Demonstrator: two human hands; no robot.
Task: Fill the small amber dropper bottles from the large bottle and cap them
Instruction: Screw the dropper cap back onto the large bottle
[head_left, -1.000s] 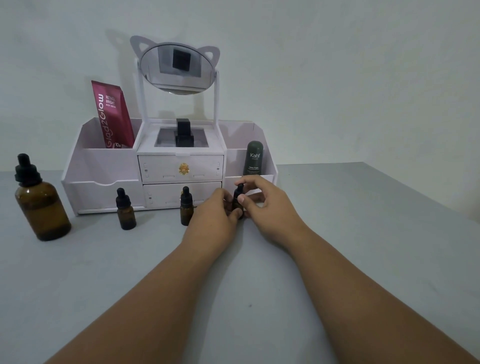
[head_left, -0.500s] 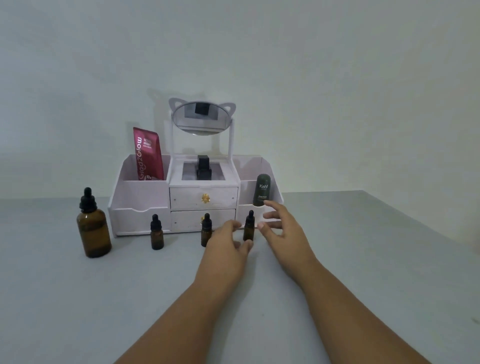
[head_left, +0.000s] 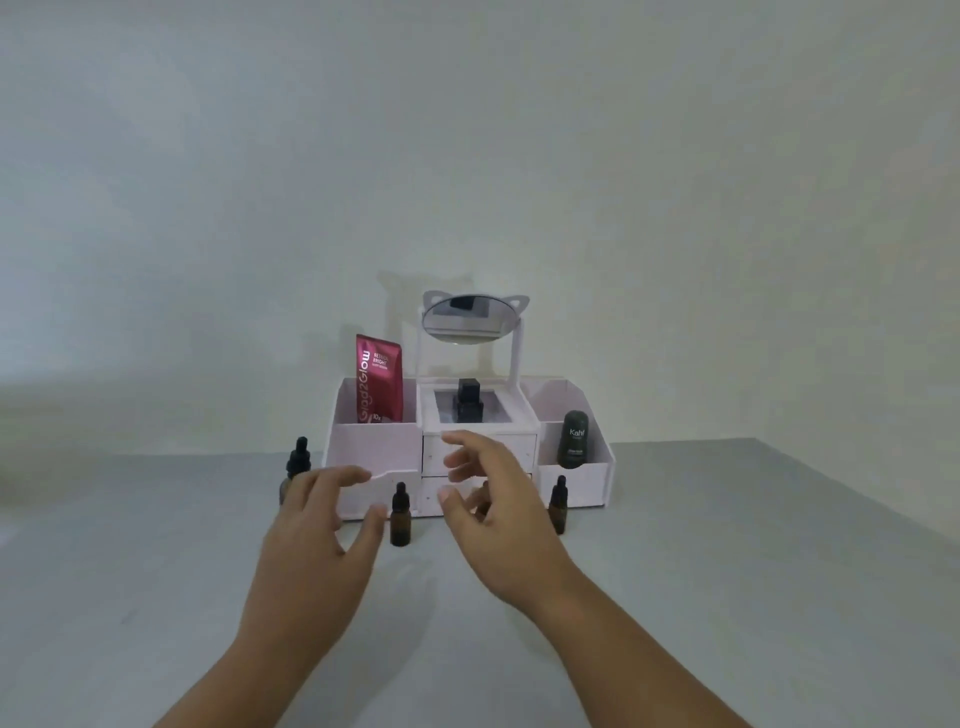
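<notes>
Left hand (head_left: 317, 530) hovers over the grey table (head_left: 727, 545), fingers spread and loosely curved, holding nothing. Right hand (head_left: 501, 525) the same: fingers apart, slightly bent, nothing in them; outline blurred. Both are in front of the white organiser (head_left: 376, 452).

Small bottle (head_left: 400, 525), amber with its black dropper cap on, stands upright on the table between the two hands, just beside the left thumb; contact cannot be told. Second small bottle (head_left: 558, 509), also capped and upright, stands right of the right hand by the organiser's right end.

Large bottle (head_left: 298, 460) stands at the organiser's left end; little more than its black dropper top shows above the left fingers.

In the organiser: red sachet (head_left: 378, 379) left, black object (head_left: 468, 402) centre, dark green bottle (head_left: 575, 439) right; oval mirror (head_left: 470, 319) on top
</notes>
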